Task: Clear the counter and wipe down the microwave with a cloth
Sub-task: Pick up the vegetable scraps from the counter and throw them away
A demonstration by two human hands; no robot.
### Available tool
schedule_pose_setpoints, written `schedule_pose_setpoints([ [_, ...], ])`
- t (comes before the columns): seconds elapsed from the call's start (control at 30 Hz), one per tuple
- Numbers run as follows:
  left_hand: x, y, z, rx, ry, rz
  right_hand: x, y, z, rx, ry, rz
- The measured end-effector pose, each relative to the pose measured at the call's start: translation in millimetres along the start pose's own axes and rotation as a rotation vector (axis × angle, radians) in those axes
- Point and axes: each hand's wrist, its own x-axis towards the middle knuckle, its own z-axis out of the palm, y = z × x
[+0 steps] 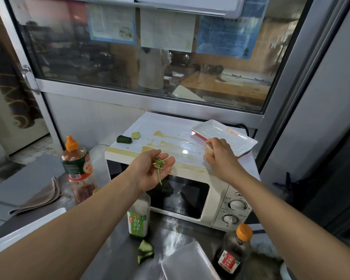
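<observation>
A white microwave (pixel 216 197) stands on the steel counter, and brown sauce stains (pixel 164 138) are smeared over its top. My left hand (pixel 150 172) hovers at the top's front edge, cupped palm up, and holds thin green vegetable strips (pixel 160 165). My right hand (pixel 222 158) is over the top's right front, fingers curled round a pale, layered food piece (pixel 208 148). Two cucumber pieces (pixel 124 139) lie at the top's back left. A white rectangular plate with a red rim (pixel 240 146) sits at its back right. A folded brownish cloth (pixel 40 197) lies on the counter at left.
An orange-capped sauce bottle (pixel 76 158) stands left of the microwave. A green-labelled bottle (pixel 138 218) and a dark orange-capped bottle (pixel 233 251) stand in front. Cucumber scraps (pixel 146 251) and a white tray (pixel 186 263) lie near the front; another white tray (pixel 18 231) is at left.
</observation>
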Motion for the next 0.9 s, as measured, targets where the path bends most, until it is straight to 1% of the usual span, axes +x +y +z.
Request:
schedule_pose_setpoints([
  [0.17, -10, 2, -15, -0.021, 0.023, 0.005, -3, -17, 4, -0.004, -0.020, -0.029],
  [0.4, -34, 1, -43, -0.053, 0.009, 0.008, -22, -50, 15, 0.021, -0.046, -0.071],
  [0.6, -59, 2, -64, -0.051, -0.007, 0.001, -49, -74, 22, 0.003, -0.027, -0.084],
  [0.8, -88, -2, -89, -0.019, -0.088, -0.043, -99, -107, 28, -0.029, 0.006, 0.006],
  [0.9, -105, -5, -103, -0.025, -0.206, -0.098, -129, -123, 30, -0.044, 0.027, 0.050],
])
